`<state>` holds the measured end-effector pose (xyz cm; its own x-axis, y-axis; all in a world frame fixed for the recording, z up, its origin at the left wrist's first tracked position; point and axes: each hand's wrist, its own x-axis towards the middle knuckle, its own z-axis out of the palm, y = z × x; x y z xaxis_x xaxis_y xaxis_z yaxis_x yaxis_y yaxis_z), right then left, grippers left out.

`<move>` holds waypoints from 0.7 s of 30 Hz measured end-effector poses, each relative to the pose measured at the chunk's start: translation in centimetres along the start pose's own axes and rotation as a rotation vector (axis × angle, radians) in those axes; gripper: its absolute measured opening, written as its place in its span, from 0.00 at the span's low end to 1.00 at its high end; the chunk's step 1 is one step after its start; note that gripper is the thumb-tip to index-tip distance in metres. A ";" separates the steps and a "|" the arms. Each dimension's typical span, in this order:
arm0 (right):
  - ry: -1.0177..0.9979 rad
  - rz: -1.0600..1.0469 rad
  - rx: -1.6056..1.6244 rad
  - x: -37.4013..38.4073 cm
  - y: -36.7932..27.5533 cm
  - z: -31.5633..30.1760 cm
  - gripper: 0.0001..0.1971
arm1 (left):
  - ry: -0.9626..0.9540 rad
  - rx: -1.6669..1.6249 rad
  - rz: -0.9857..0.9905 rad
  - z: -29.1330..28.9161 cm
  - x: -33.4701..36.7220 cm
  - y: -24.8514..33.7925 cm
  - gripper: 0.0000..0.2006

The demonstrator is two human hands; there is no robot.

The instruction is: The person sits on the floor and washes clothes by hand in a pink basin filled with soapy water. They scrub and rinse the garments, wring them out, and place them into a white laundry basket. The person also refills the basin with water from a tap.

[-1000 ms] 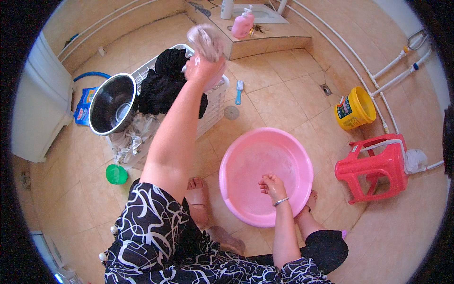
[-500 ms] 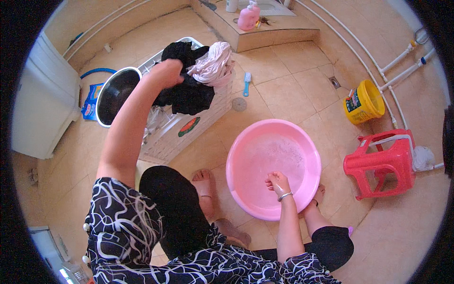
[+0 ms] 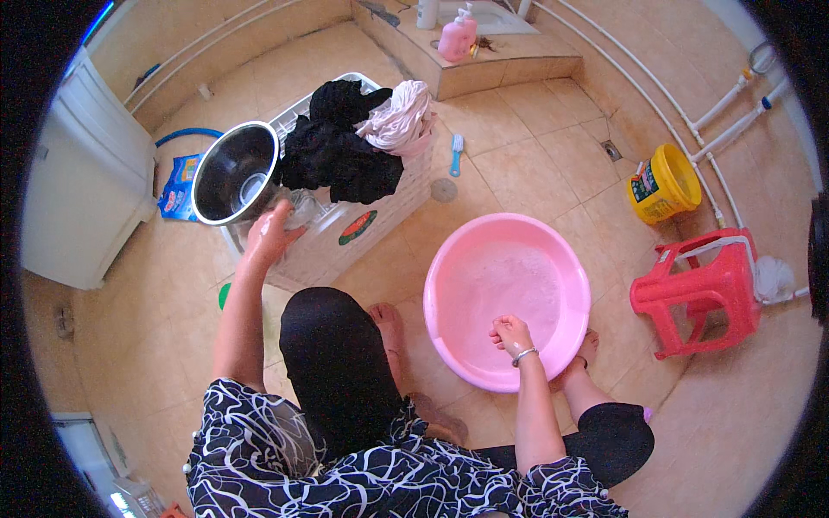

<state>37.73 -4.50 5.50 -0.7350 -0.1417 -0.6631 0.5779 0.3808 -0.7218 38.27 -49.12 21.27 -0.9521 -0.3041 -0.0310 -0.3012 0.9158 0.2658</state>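
My left hand (image 3: 273, 233) is held beside the metal bowl (image 3: 237, 177), its thumb spread from the fingers and wet foam on its back. Its fingertips are close to a pale, crumpled item (image 3: 302, 207) on the white box (image 3: 345, 246); whether they touch it I cannot tell. Black clothes (image 3: 341, 151) and a twisted pale pink garment (image 3: 400, 119) lie heaped on the box. Over the pink basin (image 3: 436, 319), which has sudsy water (image 3: 509, 285) in it, my right hand (image 3: 511, 334) hovers with curled fingers and nothing visible in them.
A blue brush (image 3: 456, 157) lies on the tiled floor near a drain. To the right stand a yellow bucket (image 3: 663, 186) and a red plastic stool (image 3: 695, 293). Pink pump bottles (image 3: 456, 36) rest on the far ledge; a blue packet (image 3: 180, 190) lies left of the bowl.
My left hand has left the black clothes and come back toward me, down beside the bowl. The right hand stays curled above the basin.
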 end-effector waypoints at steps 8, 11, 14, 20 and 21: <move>-0.051 0.021 -0.005 -0.4 0.3 0.7 0.11 | 0.045 -0.920 0.119 -6.2 1.1 7.7 0.16; -0.120 0.010 0.071 -1.2 -1.5 0.7 0.14 | -0.062 -1.160 0.217 -8.8 1.5 14.5 0.17; -0.286 -0.061 0.324 -1.7 -4.2 1.5 0.19 | -0.238 -1.208 0.301 -9.4 2.1 20.3 0.19; -0.528 -0.211 1.150 -3.2 -9.0 -0.2 0.24 | -0.866 -1.147 0.150 -0.1 2.3 29.5 0.17; -0.546 -0.221 1.165 -2.7 -8.8 -0.8 0.24 | -0.885 -1.153 0.170 3.0 2.4 30.2 0.17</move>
<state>34.35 -6.73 13.85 -0.7747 -0.5541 -0.3046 0.6322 -0.6701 -0.3890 26.72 -21.44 26.29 -0.8200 0.4305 -0.3771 -0.3813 0.0805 0.9209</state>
